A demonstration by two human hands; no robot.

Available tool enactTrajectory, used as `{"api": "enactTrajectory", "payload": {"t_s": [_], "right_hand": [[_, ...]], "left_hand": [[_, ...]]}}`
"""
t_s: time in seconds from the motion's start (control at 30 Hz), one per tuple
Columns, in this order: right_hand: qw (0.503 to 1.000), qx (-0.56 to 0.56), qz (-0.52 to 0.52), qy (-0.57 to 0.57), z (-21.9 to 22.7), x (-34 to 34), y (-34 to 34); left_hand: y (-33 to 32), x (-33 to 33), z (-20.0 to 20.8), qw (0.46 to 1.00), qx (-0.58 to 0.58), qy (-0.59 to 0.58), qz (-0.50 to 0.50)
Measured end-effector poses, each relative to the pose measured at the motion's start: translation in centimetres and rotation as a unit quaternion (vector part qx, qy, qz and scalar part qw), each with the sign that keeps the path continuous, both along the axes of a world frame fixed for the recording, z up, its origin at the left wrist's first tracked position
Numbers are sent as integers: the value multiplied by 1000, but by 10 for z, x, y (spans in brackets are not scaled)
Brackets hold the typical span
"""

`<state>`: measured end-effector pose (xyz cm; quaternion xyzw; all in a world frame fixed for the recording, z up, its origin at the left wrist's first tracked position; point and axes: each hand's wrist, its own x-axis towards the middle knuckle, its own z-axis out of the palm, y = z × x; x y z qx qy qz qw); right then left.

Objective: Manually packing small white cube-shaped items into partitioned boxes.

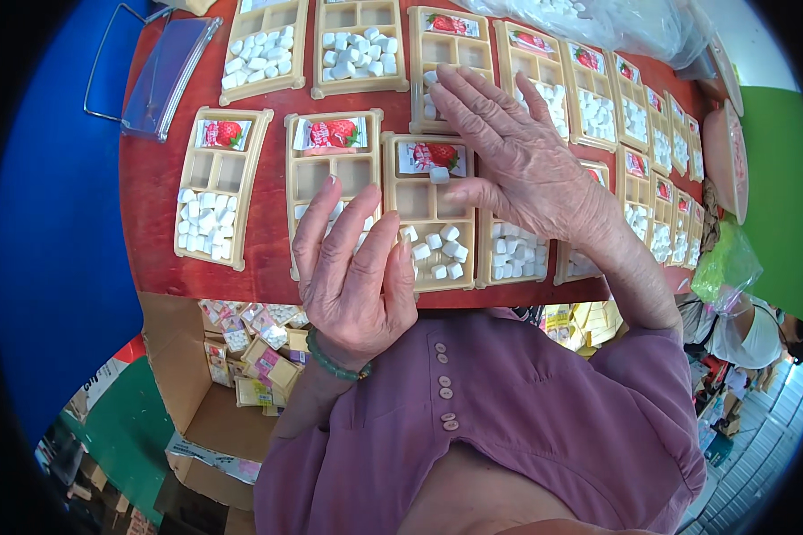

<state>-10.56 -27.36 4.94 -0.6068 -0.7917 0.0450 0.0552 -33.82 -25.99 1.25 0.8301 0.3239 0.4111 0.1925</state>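
"Beige tray (410, 198) — position, hands?"

"Between both hands. Left hand (352, 281): unclenched, fingers loosely bent; right hand (540, 171): flat, fingers spread. No grip visible; fingertip contact — cannot tell."

"Expected handling?"

"Tray: probably light, stiffish; best held by both side rims. White cube (439, 176), just left of right thumb, atop strawberry-print packet (431, 153): likely soft; pinch gently. Packet film may slip."

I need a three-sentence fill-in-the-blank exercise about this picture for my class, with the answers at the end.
1. The bracelet at the wrist of the left hand is coloured ____.
2. The fruit pictured on the packet near the right hand is the ____.
3. The tabletop beneath the trays is coloured ____.
Missing words: green; strawberry; red.
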Motion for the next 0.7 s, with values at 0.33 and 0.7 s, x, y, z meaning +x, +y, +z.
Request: {"api": "enactTrajectory", "payload": {"t_s": [0.33, 0.7], "right_hand": [[1000, -14, 4, -11, -4, -5, 9], [976, 137, 31, 164, -20, 1, 15]], "left_hand": [[-5, -10, 1, 1000, -7, 2, 7], [13, 4, -2, 985, 169, 12, -18]]}}
